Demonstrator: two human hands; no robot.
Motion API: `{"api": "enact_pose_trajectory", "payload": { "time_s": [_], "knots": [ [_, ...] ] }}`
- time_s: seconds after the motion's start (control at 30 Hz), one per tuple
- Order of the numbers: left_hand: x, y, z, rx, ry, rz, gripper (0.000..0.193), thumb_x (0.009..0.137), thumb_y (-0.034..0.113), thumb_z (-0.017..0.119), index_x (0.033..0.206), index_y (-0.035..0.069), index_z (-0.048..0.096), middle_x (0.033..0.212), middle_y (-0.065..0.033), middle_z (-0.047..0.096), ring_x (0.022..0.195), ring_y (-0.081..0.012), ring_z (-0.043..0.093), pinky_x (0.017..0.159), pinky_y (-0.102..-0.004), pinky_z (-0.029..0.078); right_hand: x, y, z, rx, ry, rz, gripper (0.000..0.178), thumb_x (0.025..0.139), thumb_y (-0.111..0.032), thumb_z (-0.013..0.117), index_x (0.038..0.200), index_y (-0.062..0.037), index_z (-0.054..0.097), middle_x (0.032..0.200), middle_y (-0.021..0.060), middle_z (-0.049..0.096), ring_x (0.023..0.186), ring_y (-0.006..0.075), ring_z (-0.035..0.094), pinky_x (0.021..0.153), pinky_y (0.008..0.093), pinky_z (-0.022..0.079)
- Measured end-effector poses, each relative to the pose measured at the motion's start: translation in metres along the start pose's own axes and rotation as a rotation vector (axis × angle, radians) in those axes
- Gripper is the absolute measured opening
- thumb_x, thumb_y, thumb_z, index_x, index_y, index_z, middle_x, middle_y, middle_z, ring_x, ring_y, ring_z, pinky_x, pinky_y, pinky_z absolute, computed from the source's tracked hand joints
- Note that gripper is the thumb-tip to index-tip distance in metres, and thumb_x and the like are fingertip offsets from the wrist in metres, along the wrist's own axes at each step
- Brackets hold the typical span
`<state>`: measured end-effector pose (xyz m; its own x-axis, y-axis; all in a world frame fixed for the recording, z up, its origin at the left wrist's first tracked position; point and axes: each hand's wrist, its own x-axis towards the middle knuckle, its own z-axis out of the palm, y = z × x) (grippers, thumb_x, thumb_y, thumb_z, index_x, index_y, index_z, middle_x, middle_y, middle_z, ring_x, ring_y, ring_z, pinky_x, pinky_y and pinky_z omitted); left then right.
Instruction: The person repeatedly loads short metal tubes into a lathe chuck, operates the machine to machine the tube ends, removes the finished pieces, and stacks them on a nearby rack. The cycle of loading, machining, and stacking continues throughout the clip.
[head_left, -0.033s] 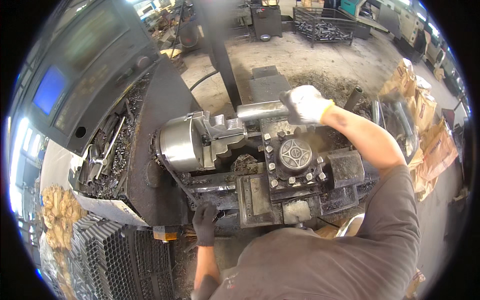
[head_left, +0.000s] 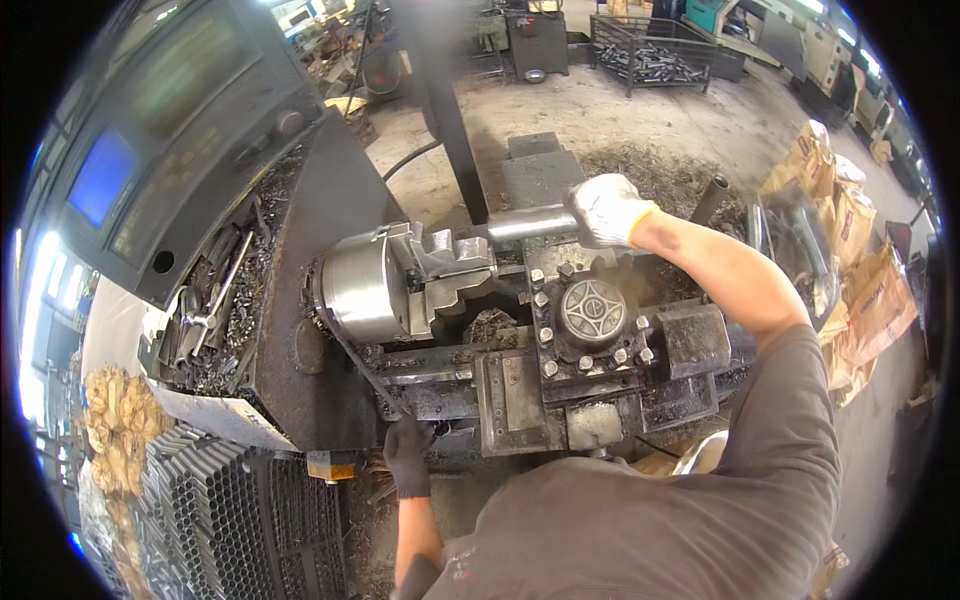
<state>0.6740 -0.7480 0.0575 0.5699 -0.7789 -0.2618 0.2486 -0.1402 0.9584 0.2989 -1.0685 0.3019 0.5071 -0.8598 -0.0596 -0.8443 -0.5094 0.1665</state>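
Observation:
My right hand [head_left: 610, 210], in a white glove, is closed round the right end of a shiny metal tube [head_left: 530, 222]. The tube lies level just behind the tool post [head_left: 592, 312] of a lathe, its left end close to the stepped jaws [head_left: 440, 262] of the chuck [head_left: 362, 288]. Whether it touches the jaws I cannot tell. Low on the left, my left hand [head_left: 408, 455] wears a dark glove and is closed at the lower end of a long dark bar [head_left: 358, 368] slanting down in front of the chuck. The glove hides that end.
A control panel with a blue screen [head_left: 100, 180] stands left. Wrenches lie in a chip-filled tray [head_left: 215, 310]. Stacked tubes [head_left: 215, 500] fill the lower left. Brown paper sacks [head_left: 870, 300] stand right. Behind is a wire bin [head_left: 650, 55] of metal parts.
The metal tube's left end has shifted slightly right, away from the jaws. My left hand has moved slightly down. Both hands keep their hold.

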Motion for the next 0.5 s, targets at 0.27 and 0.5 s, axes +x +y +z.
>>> {"api": "enact_pose_trajectory", "payload": {
  "time_s": [0.27,0.5],
  "knots": [
    [0.003,-0.064,-0.175,-0.343,0.523,0.156,0.041,0.109,0.038,0.056,0.122,0.000,0.062,0.108,-0.0117,0.058,0.096,-0.0278,0.062,0.089,-0.0508,0.064,0.060,0.032,0.115,0.509,-0.367,-0.413,0.033,0.087,-0.024,0.080,0.111,-0.0029,0.078,0.088,0.0161,0.079,0.069,0.0217,0.072,0.059,0.0408,0.056],
    [-0.004,-0.011,-0.194,-0.493,0.447,-0.108,0.039,0.107,0.043,0.056,0.114,0.006,0.066,0.096,-0.0083,0.055,0.089,-0.0256,0.061,0.081,-0.0421,0.060,0.093,-0.036,0.060,0.882,-0.716,-0.130,0.057,0.088,-0.019,0.074,0.141,-0.0043,0.059,0.112,0.0143,0.074,0.081,0.0219,0.074,0.064,0.0357,0.059]
  ]
}}
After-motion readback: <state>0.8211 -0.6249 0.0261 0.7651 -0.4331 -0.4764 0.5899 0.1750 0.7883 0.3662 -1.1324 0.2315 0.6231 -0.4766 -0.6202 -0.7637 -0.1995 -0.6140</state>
